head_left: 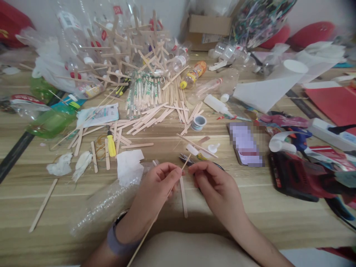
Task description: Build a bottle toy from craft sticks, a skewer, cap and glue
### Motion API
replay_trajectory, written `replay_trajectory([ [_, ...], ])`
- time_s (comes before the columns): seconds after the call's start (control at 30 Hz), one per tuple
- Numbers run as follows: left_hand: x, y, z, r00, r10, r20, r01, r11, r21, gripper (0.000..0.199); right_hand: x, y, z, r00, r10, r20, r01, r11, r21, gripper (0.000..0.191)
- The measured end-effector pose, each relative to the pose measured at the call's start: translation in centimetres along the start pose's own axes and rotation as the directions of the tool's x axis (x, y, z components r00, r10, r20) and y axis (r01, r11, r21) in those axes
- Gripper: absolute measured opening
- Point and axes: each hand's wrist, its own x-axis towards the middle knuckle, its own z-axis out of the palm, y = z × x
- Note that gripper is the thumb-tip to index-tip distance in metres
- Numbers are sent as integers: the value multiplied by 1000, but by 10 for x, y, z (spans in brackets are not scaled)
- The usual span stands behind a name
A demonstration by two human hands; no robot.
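Note:
A long thin wooden stick (145, 237) slants up through my left hand (162, 182), pinched between thumb and fingers, its tip sticking out past them. Just right of that tip is my right hand (215, 185), its fingers curled with thumb and fingertips near each other; whether something small is between them is too unclear to see. Scissors (187, 159) lie on the table behind the hands, partly hidden by my right hand. A flat craft stick (183, 196) rests on the table between both hands. White tissue (129, 166) and bubble wrap (102, 204) lie by my left forearm.
Craft sticks (150, 118), skewers (175, 94) and plastic bottles (72, 26) crowd the back. A yellow-handled screwdriver (111, 145) lies at centre left. On the right are a phone (244, 144), a red power tool (308, 174), a power strip (333, 135) and red sheets (333, 104).

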Motion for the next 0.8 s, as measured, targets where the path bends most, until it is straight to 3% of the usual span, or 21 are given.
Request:
replay_trajectory([
  [0.17,2,0,-3,993,116,-20,-112,983,145,28,-5,-7,2,1000,-8,26,5,996,92,18],
  [0.43,-7,8,-4,982,184,-29,-162,919,359,25,-2,-7,6,980,174,93,-195,926,324,18],
  [0.63,-15,14,-6,983,180,-29,-152,896,418,26,0,-6,11,927,326,186,-369,701,610,12],
  [0.8,-17,16,-6,968,249,-28,-204,849,487,24,5,-7,12,832,428,354,-531,430,730,13],
])
